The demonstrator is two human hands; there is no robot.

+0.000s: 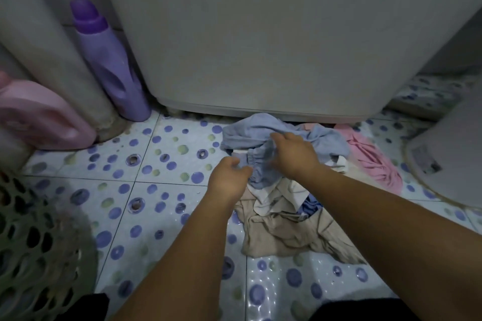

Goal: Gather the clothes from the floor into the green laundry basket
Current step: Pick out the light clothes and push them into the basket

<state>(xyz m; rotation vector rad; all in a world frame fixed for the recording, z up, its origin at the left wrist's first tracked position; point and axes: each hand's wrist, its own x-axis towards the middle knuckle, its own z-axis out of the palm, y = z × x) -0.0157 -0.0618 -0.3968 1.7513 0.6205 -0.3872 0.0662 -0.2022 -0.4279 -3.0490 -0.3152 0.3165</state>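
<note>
A heap of clothes lies on the tiled floor in front of the washing machine: a light blue garment on top, a beige garment in front, a white piece between them and a pink garment at the right. My left hand pinches the elastic edge of the blue garment. My right hand is closed on the same blue cloth just behind it. The perforated laundry basket stands at the lower left, looking pale in the dim light, with its inside hidden.
A grey washing machine fills the back. A purple detergent bottle and a pink jug stand at the left by a grey pipe. A round white container sits at the right. The floor tiles are dotted blue.
</note>
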